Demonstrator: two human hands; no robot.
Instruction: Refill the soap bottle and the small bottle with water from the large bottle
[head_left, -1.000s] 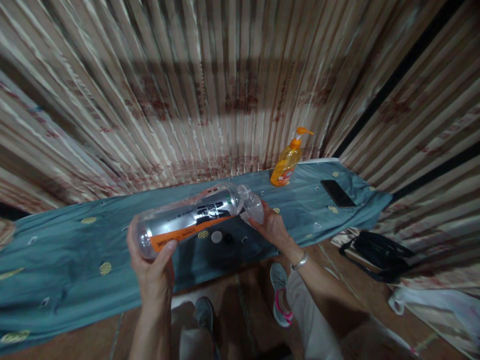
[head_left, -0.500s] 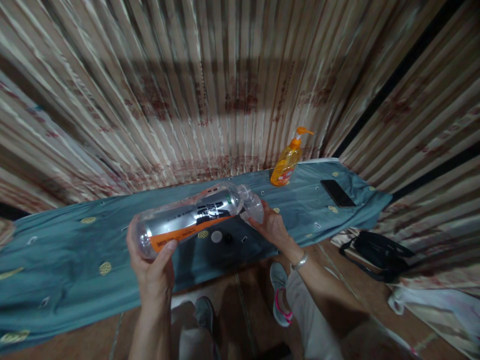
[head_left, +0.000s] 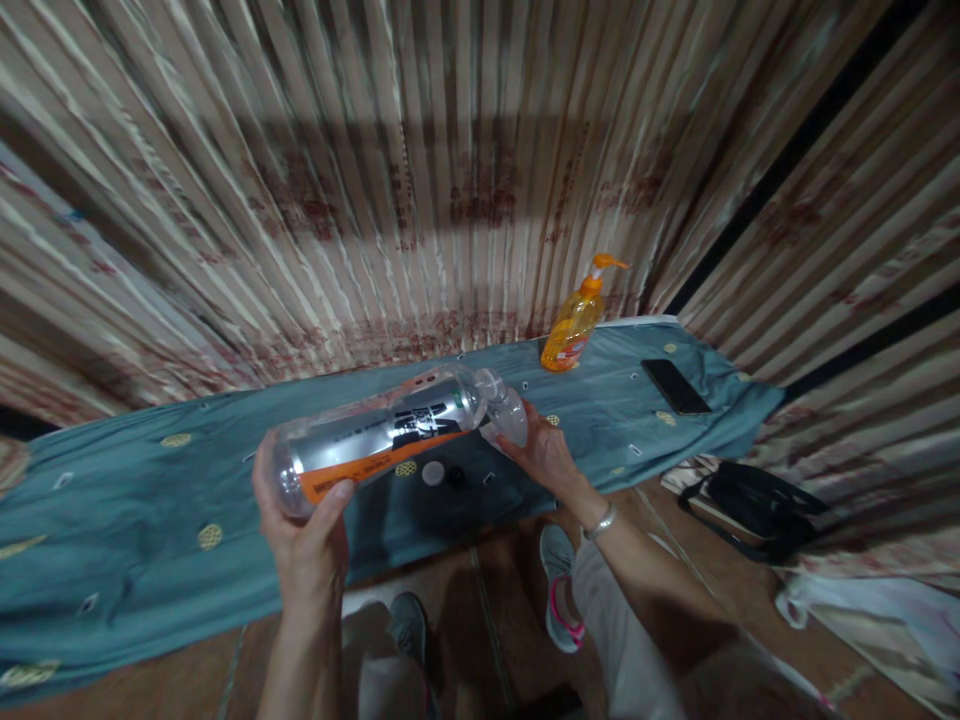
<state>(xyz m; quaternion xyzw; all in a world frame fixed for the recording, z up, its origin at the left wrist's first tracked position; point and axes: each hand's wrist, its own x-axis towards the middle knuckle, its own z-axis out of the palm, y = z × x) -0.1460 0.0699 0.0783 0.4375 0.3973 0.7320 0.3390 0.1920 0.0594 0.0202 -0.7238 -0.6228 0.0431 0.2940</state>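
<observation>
A large clear plastic bottle (head_left: 382, 432) with a silver and orange label is tilted nearly level, its neck toward the right. My left hand (head_left: 307, 530) is closed round its base. My right hand (head_left: 541, 450) grips a small clear bottle (head_left: 508, 412), whose mouth meets the mouth of the large one. Whether liquid passes between them I cannot tell. Below the large bottle, a pale round cap (head_left: 433, 473) and a dark cap (head_left: 454, 476) lie on the teal cloth (head_left: 225, 590).
An orange pump bottle (head_left: 571, 325) stands at the back of the cloth-covered table. To its right lies a black phone (head_left: 675, 386). A black bag (head_left: 757, 505) rests low at the right. Pleated curtains (head_left: 420, 180) hang close behind the table.
</observation>
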